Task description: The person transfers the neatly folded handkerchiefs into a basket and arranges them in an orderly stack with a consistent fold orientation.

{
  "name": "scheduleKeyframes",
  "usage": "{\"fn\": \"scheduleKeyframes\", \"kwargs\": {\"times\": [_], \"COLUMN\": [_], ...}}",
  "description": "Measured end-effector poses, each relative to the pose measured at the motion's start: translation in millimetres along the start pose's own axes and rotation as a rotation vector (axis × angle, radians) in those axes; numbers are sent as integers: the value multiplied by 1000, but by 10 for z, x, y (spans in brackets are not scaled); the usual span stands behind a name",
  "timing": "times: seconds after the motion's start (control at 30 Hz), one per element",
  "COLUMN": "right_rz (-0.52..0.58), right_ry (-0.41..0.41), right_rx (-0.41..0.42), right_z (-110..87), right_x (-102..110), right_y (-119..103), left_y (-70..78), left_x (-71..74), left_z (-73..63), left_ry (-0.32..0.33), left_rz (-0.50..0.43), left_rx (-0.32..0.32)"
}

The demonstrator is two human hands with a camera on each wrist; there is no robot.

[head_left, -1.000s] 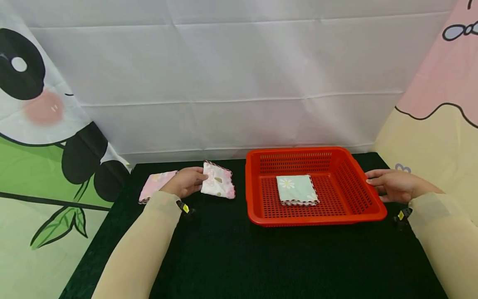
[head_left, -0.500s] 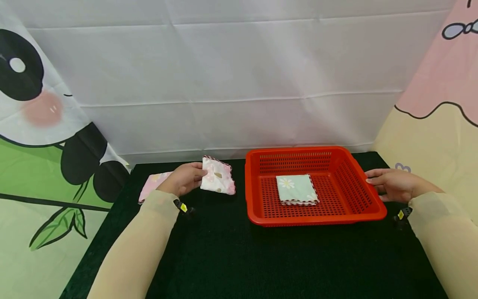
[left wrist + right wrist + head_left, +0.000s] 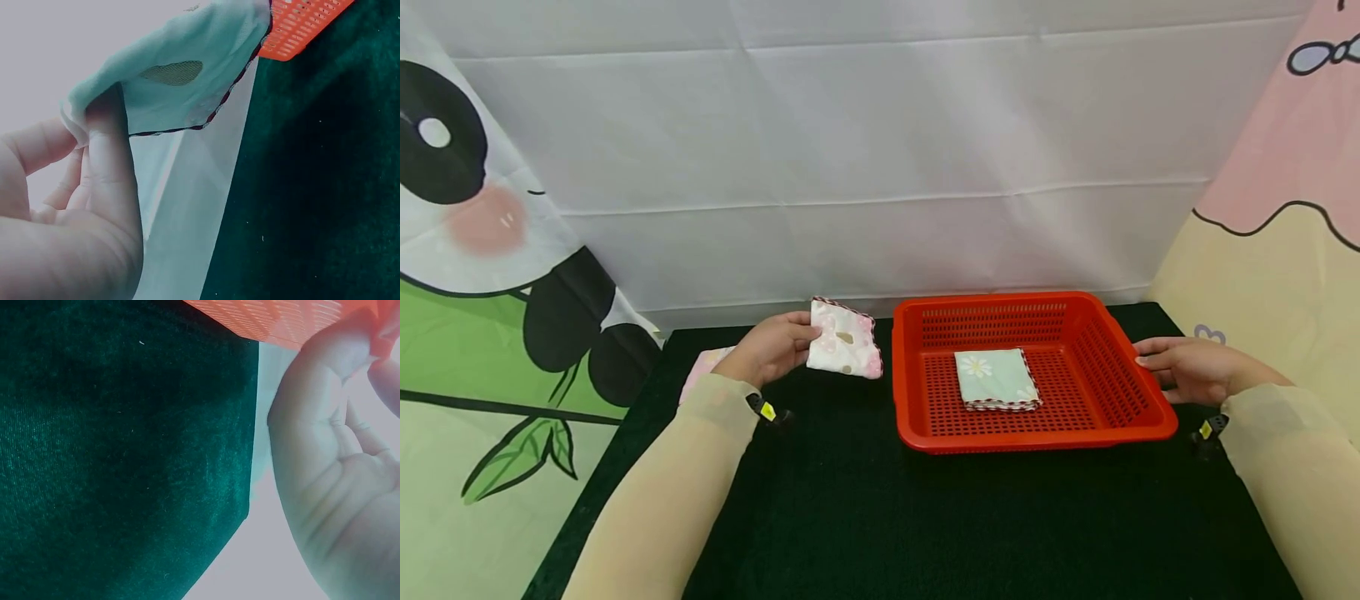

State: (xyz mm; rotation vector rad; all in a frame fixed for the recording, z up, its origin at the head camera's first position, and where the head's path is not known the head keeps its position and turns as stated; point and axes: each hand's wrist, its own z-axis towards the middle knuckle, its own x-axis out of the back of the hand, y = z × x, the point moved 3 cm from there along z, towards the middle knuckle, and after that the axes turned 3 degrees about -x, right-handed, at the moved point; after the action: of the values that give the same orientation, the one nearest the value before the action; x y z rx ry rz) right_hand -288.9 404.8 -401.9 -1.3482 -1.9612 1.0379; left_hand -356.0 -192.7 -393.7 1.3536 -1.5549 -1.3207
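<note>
My left hand [image 3: 777,346] pinches the left edge of a folded white-and-pink handkerchief [image 3: 844,340], raised over the back of the table, left of the basket. In the left wrist view, thumb and fingers grip a corner of this handkerchief [image 3: 187,81], whose dark trim runs along its lower edge. At the right end of a red plastic basket [image 3: 925,437], my right hand [image 3: 1198,369] grips the rim, which the right wrist view also shows between thumb and fingers. A folded pale green handkerchief [image 3: 995,379] with a daisy print lies inside the basket.
A folded pink handkerchief [image 3: 706,367] lies at the table's back left, partly hidden behind my left hand and forearm. Dark green cloth covers the table [image 3: 962,525]. A white curtain [image 3: 880,167] hangs right behind it, with printed cloths at both sides.
My left hand has lifted the white-and-pink handkerchief higher and moved it slightly right, toward the basket. The right hand and the basket have stayed in place.
</note>
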Motion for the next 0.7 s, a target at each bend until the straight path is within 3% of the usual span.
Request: {"fn": "scheduleKeyframes", "kwargs": {"times": [0.33,0.7], "right_rz": [9,27], "right_ry": [-5,-10], "right_rx": [1,-3], "right_z": [-3,4], "right_x": [4,8], "right_y": [2,3], "left_y": [198,370], "left_x": [-134,-428], "left_z": [-159,-242], "left_ry": [-18,-74], "left_rz": [22,13], "left_rx": [-26,-85]}}
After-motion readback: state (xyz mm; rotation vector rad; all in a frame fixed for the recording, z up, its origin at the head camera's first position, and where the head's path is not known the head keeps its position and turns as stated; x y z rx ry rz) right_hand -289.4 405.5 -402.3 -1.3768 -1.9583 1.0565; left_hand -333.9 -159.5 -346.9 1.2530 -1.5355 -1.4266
